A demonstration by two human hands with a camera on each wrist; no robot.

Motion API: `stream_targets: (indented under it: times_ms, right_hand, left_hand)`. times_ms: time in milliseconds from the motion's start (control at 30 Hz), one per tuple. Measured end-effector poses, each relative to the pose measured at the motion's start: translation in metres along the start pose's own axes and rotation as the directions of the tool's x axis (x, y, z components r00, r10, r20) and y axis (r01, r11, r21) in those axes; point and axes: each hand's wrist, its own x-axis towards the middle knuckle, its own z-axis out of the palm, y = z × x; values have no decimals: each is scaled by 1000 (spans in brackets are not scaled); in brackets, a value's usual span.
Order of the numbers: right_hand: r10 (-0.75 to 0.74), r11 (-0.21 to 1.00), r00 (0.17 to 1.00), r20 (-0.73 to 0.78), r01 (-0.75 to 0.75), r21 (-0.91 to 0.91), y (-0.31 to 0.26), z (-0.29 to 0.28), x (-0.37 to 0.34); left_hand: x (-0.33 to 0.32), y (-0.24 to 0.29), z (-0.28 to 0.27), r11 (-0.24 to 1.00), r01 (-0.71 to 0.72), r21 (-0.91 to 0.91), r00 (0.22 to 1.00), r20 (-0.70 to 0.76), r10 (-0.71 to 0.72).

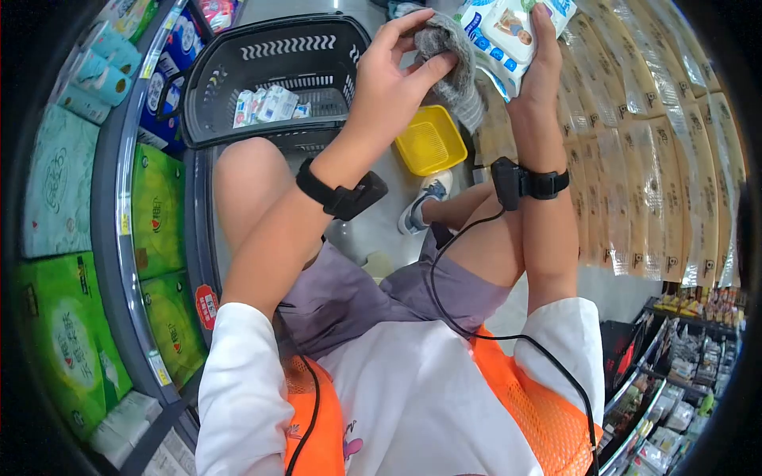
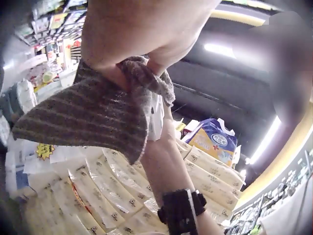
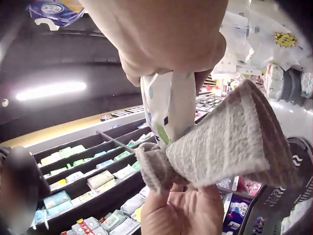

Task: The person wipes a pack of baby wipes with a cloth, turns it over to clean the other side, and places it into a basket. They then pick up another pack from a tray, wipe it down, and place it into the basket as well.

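My left hand (image 1: 399, 70) pinches a grey striped cloth (image 1: 454, 67) between thumb and fingers. The cloth hangs down in folds, spread wide in the left wrist view (image 2: 93, 112). My right hand (image 1: 539, 75) grips a white and blue pack of wipes (image 1: 502, 36) with a baby picture on its front. Both are raised in front of me, cloth and pack close together. In the right wrist view the cloth (image 3: 220, 142) overlaps the lower end of the pack (image 3: 168, 105).
A black shopping basket (image 1: 208, 119) holds several small packs (image 1: 270, 105). Nearby on the floor stands a yellow basket (image 1: 432, 141). Shelves with green tissue packs (image 1: 159, 210) run along the left; stacked tan paper packs (image 1: 627, 159) fill the right. Another person's shoe (image 1: 425, 202) is near my knees.
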Motion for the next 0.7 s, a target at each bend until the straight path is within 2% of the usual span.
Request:
stream_targets:
  times_ms: [100, 200, 233, 333, 467, 567, 700]
  right_hand:
    - [-79, 995, 997, 3, 79, -62, 5, 5, 1]
    - [-13, 1000, 999, -50, 14, 24, 4, 24, -9]
    - [7, 1000, 997, -77, -8, -8, 2, 27, -13]
    - [-67, 994, 997, -32, 64, -92, 4, 28, -13]
    - [-179, 962, 983, -40, 166, -217, 6, 39, -18]
    - [-123, 976, 990, 67, 133, -171, 1, 41, -22]
    - [-126, 971, 990, 66, 137, -198, 2, 54, -25]
  left_hand:
    - [-4, 6, 2, 986, 128, -103, 984, -111, -139]
    - [-9, 13, 0, 924, 309, -227, 928, -139, -345]
    - [-11, 15, 0, 887, 376, -269, 897, -134, -421]
    - [-16, 18, -1, 888, 429, -162, 888, -101, -448]
    - [-24, 26, -7, 896, 423, -139, 896, -83, -436]
    - [-24, 26, -14, 924, 378, -53, 920, -86, -382]
    - [-28, 22, -23, 925, 371, -86, 920, -103, -379]
